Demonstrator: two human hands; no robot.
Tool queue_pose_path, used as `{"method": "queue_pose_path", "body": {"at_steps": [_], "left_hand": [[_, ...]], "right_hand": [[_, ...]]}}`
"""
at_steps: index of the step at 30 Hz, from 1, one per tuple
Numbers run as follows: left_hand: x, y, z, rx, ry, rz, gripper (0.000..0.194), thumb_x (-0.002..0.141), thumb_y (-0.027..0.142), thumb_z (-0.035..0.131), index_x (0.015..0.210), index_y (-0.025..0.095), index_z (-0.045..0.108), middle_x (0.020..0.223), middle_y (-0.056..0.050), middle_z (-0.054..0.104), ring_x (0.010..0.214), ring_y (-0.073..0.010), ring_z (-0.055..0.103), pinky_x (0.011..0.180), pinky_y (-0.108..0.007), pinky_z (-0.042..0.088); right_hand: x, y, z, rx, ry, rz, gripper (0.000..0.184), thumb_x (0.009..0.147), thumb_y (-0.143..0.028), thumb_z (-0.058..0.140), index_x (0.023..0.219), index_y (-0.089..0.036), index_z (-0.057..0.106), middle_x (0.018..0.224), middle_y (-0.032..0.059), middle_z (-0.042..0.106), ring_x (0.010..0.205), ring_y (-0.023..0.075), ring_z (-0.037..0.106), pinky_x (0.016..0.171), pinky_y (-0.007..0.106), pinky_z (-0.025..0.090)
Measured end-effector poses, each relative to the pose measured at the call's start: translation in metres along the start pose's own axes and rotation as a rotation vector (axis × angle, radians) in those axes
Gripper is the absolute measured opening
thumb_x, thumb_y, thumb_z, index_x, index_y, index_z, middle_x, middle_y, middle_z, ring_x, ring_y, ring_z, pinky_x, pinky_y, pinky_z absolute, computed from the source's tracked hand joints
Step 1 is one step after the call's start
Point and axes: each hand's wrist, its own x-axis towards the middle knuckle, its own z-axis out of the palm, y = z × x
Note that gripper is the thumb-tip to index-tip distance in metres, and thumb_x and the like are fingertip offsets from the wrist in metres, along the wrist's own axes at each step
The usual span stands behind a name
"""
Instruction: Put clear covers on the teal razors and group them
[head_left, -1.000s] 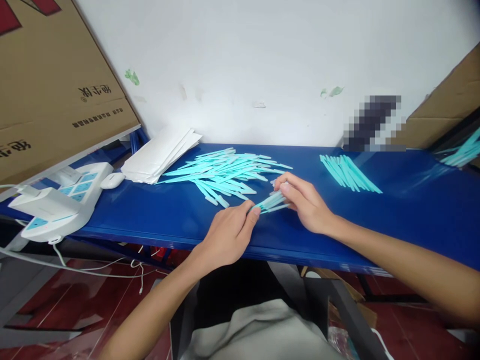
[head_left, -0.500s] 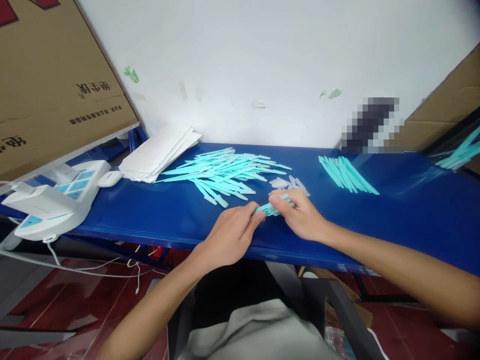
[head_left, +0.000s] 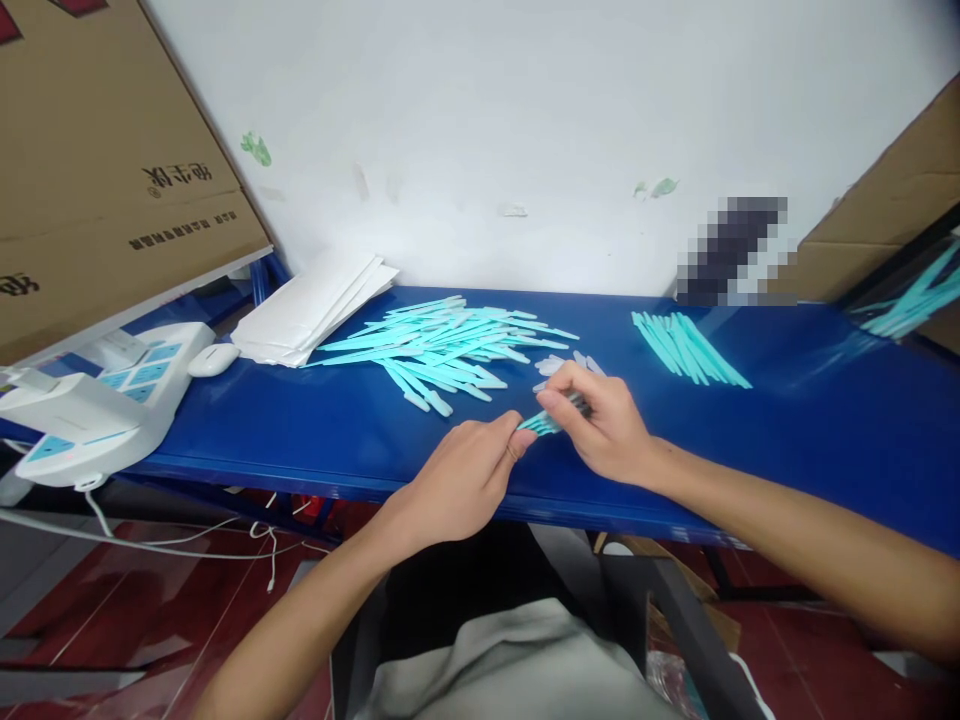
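A small bundle of turquoise swab sticks (head_left: 541, 424) is held low over the front part of the blue table. My left hand (head_left: 472, 465) is closed around its near-left end. At the other end my right hand (head_left: 604, 420) has curled fingers, thumb and forefinger together, and covers the tips; the exact grip is partly hidden. Just behind the right hand lie several small translucent, pale pieces (head_left: 553, 366), partly covered by it. A loose heap of turquoise swab sticks (head_left: 442, 345) with paler flat tips spreads beyond my left hand.
On the right of the table (head_left: 810, 430) lies a neater row of swab sticks (head_left: 686, 348). White paper envelopes (head_left: 307, 310) are stacked back left. A power strip (head_left: 169, 370) with a plugged-in charger (head_left: 71, 405) and a white earbud case (head_left: 214, 360) sit at left. A cardboard box (head_left: 112, 170) leans over them.
My right hand's fingers have lifted and curled more over the bundle's end, hiding the tips that showed before. My left hand keeps its hold. The whole view has shifted slightly.
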Motion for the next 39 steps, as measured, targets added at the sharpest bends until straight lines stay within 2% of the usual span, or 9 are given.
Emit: {"method": "queue_pose_path", "body": {"at_steps": [6, 13, 21, 29, 35, 37, 39], "left_hand": [[-0.001, -0.001, -0.002, -0.107, -0.006, 0.010, 0.037, 0.109, 0.040, 0.026, 0.084, 0.020, 0.045, 0.070, 0.003, 0.049, 0.064, -0.0140, 0.044, 0.065, -0.030, 0.031], [0.004, 0.001, -0.005, -0.246, -0.027, -0.011, 0.041, 0.109, 0.044, 0.029, 0.076, 0.020, 0.038, 0.066, 0.004, 0.040, 0.061, -0.0122, 0.032, 0.059, -0.029, 0.026], [0.009, 0.003, -0.005, -0.325, -0.022, -0.001, 0.044, 0.109, 0.045, 0.028, 0.075, 0.020, 0.039, 0.069, 0.004, 0.043, 0.065, -0.0121, 0.038, 0.063, -0.028, 0.032], [0.008, 0.002, -0.002, -0.313, 0.011, -0.045, 0.051, 0.108, 0.048, 0.028, 0.078, 0.019, 0.056, 0.065, 0.002, 0.051, 0.061, -0.0130, 0.047, 0.063, -0.028, 0.036], [0.009, 0.002, -0.004, -0.362, -0.005, -0.004, 0.046, 0.108, 0.045, 0.030, 0.075, 0.018, 0.049, 0.068, 0.003, 0.049, 0.065, -0.0118, 0.045, 0.065, -0.026, 0.035], [0.006, 0.001, -0.007, -0.386, -0.018, -0.018, 0.046, 0.108, 0.045, 0.031, 0.075, 0.018, 0.048, 0.068, 0.003, 0.047, 0.064, -0.0114, 0.043, 0.065, -0.026, 0.034], [0.001, -0.001, -0.011, -0.424, -0.025, -0.054, 0.047, 0.108, 0.046, 0.030, 0.074, 0.018, 0.047, 0.068, 0.003, 0.045, 0.064, -0.0111, 0.041, 0.064, -0.026, 0.034]], "right_hand": [[0.000, -0.003, 0.002, 0.067, -0.014, -0.020, 0.030, 0.099, -0.039, 0.055, 0.076, -0.022, 0.048, 0.066, -0.0025, 0.049, 0.058, 0.0118, 0.045, 0.055, 0.027, 0.036], [0.004, -0.004, -0.002, 0.022, 0.019, -0.019, 0.034, 0.098, -0.040, 0.057, 0.071, -0.022, 0.047, 0.063, -0.0024, 0.046, 0.057, 0.0117, 0.041, 0.054, 0.028, 0.033], [0.011, -0.004, -0.008, 0.052, 0.012, 0.024, 0.038, 0.096, -0.044, 0.059, 0.067, -0.021, 0.048, 0.060, -0.0024, 0.045, 0.055, 0.0113, 0.040, 0.053, 0.027, 0.033], [0.016, 0.000, -0.009, 0.056, -0.027, 0.079, 0.042, 0.095, -0.052, 0.060, 0.068, -0.021, 0.053, 0.062, -0.0012, 0.051, 0.058, 0.0118, 0.044, 0.054, 0.027, 0.034], [0.012, -0.004, -0.003, 0.077, -0.015, 0.079, 0.042, 0.094, -0.050, 0.061, 0.066, -0.020, 0.051, 0.060, -0.0023, 0.046, 0.055, 0.0103, 0.039, 0.051, 0.027, 0.032], [0.016, -0.003, -0.010, 0.117, -0.006, 0.097, 0.042, 0.093, -0.050, 0.063, 0.066, -0.020, 0.050, 0.060, -0.0022, 0.047, 0.054, 0.0098, 0.040, 0.049, 0.027, 0.032], [0.024, 0.005, -0.026, 0.197, 0.075, 0.155, 0.042, 0.090, -0.051, 0.066, 0.067, -0.021, 0.048, 0.059, -0.0027, 0.047, 0.051, 0.0088, 0.039, 0.047, 0.027, 0.031]]}}
